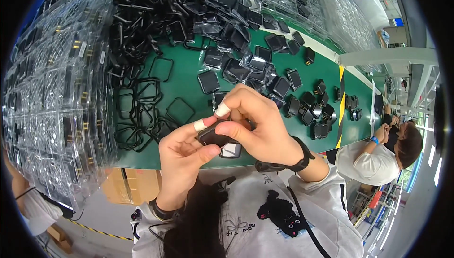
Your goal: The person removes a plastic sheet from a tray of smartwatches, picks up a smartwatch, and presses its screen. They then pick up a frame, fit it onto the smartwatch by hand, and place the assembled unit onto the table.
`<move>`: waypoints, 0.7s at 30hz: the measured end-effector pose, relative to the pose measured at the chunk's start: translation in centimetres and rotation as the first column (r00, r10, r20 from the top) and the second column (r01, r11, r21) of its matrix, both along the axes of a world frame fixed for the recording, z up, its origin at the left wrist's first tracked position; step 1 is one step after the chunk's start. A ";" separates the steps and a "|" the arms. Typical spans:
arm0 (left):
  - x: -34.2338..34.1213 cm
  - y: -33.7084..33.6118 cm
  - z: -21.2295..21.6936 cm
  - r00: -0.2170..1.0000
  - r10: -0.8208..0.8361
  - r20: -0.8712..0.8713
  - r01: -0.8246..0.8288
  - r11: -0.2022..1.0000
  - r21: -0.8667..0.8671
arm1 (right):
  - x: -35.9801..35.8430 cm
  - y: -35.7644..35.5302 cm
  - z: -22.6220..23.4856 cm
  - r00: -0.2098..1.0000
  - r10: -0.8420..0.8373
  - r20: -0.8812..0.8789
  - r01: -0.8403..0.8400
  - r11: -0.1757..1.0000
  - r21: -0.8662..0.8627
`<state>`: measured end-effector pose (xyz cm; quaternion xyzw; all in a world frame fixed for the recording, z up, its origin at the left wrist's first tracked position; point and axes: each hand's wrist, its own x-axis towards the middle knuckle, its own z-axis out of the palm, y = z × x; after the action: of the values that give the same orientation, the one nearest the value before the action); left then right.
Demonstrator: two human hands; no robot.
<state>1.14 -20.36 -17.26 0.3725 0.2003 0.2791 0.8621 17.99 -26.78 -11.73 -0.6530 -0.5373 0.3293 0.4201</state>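
Near the front edge of the table, both hands grip one small black rectangular case [213,136]. My left hand [182,156] holds its left end between thumb and fingers. From the right, my right hand [259,123] presses the thumb along its top, and its fingers curl behind. White coverings wrap a fingertip on each hand. Much of the case is hidden by the fingers. Just below the right hand lies a small piece with a pale, shiny face [231,150]. Thin black square frames [180,110] are scattered to the left, and black cases in clear film [208,82] lie beyond.
Stacked clear plastic trays [56,97] rise at the left, with more trays [345,17] at the far right. Loose black cases [309,101] sit right of my hands on the green table [279,149]. Yellow-black tape [340,106] crosses it. Another person [373,158] works at the right.
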 end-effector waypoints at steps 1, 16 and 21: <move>0.3 0.0 0.1 1.000 -0.003 -0.001 0.003 1.000 0.000 | 0.6 0.3 -0.1 0.999 0.032 -0.042 -0.033 0.999 -0.024; 1.9 1.0 1.5 0.964 0.254 -0.078 -0.254 0.967 0.007 | 6.9 2.6 -0.4 0.843 0.008 0.537 -0.012 1.000 0.004; 3.5 1.0 1.2 0.970 0.236 -0.054 -0.237 0.971 -0.023 | 6.4 1.7 0.7 0.973 0.014 0.230 -0.022 0.999 0.031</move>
<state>4.60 -19.38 -16.03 0.3403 0.2690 0.3674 0.8227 24.34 -25.08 -11.06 -0.6747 -0.5936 0.2465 0.3628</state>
